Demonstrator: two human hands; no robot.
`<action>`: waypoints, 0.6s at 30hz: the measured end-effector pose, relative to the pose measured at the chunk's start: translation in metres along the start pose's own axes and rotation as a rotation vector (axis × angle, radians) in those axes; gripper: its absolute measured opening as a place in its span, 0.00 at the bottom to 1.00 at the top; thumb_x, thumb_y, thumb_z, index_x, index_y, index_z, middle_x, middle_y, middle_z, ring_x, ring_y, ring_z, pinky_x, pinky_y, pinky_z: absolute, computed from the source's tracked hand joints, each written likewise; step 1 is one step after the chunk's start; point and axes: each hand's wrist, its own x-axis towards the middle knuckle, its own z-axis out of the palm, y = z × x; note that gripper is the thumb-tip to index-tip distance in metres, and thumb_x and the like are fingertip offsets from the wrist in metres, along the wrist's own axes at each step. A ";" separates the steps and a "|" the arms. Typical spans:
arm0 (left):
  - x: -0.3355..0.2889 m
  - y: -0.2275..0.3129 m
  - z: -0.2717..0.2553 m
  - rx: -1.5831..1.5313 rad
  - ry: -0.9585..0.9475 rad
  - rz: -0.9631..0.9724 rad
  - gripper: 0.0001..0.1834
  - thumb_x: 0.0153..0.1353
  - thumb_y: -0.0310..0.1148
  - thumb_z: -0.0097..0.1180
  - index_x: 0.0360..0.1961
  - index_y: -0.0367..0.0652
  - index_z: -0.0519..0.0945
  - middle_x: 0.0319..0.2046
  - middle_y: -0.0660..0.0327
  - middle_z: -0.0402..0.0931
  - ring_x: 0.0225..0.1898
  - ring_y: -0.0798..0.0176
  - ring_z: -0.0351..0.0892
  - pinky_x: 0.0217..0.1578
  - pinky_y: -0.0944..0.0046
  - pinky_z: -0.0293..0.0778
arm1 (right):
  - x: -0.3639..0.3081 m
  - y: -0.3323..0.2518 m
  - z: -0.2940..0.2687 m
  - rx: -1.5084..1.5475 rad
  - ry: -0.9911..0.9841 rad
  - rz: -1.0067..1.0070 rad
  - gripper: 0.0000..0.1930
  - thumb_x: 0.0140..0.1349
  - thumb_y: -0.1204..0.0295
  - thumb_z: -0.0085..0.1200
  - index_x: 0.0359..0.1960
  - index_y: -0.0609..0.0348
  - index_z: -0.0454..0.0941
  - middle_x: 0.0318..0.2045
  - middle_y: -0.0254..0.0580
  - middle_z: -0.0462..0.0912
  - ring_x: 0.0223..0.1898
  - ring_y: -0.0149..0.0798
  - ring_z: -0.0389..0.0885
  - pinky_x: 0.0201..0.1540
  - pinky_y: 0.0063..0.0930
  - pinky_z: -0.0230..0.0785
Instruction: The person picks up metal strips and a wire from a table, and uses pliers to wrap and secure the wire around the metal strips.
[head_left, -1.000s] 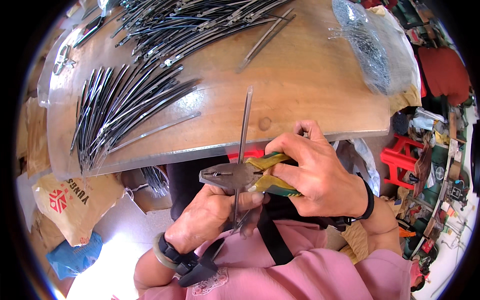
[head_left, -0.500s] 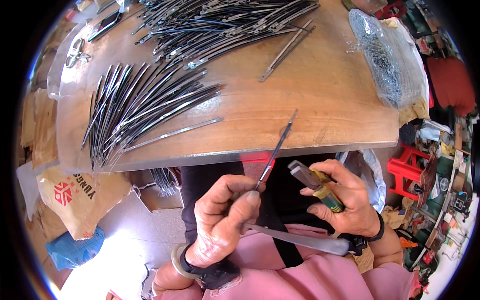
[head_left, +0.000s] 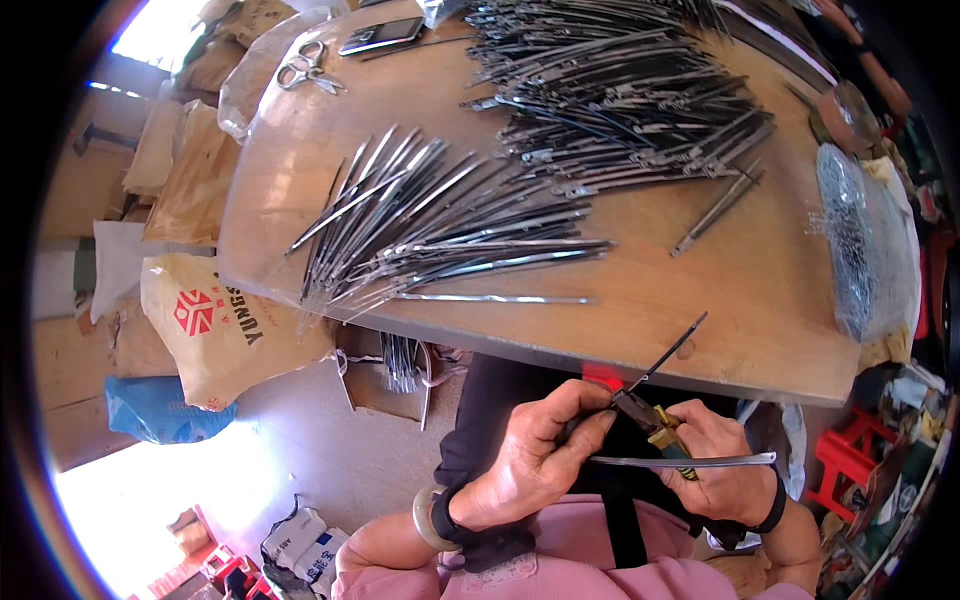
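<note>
A thin dark metal strip sticks up and to the right from the pinched thumb and forefinger of my left hand. My right hand is wrapped round pliers with yellow and green handles. Their jaws meet the dark strip just beside my left fingertips; whether they grip it is hard to make out. A flat shiny strip also runs out rightward from under my left hand, across in front of my right hand. Whether the two are one strip is hidden by my fingers.
On the wooden table lie a fanned pile of strips and a larger heap. Scissors and a phone lie at the far left. A plastic bag of thin wire pieces sits rightward, above a red stool.
The pliers have moved from apart on the right to the strip at my left fingertips. My hands have come together, and the view has shifted, placing the table farther right.
</note>
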 end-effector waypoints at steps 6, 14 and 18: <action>0.025 0.051 -0.036 -0.088 0.198 -0.051 0.05 0.66 0.22 0.50 0.41 0.34 0.77 0.24 0.68 0.74 0.24 0.79 0.66 0.24 0.76 0.62 | 0.061 -0.003 -0.018 -0.011 0.108 -0.173 0.19 0.52 0.68 0.66 0.40 0.70 0.76 0.39 0.55 0.77 0.37 0.53 0.80 0.39 0.39 0.74; 0.063 0.070 -0.128 1.453 0.487 0.514 0.10 0.57 0.20 0.55 0.41 0.32 0.76 0.38 0.47 0.72 0.40 0.44 0.71 0.43 0.56 0.68 | 0.009 0.017 -0.055 0.335 0.424 0.114 0.10 0.56 0.69 0.65 0.34 0.61 0.81 0.33 0.47 0.80 0.34 0.41 0.81 0.39 0.29 0.73; 0.067 0.085 -0.079 1.047 0.390 0.413 0.12 0.52 0.21 0.57 0.40 0.32 0.78 0.40 0.48 0.73 0.45 0.50 0.74 0.49 0.60 0.67 | -0.023 0.014 -0.087 0.277 0.835 0.108 0.09 0.59 0.73 0.62 0.24 0.54 0.74 0.28 0.39 0.75 0.28 0.31 0.75 0.30 0.25 0.69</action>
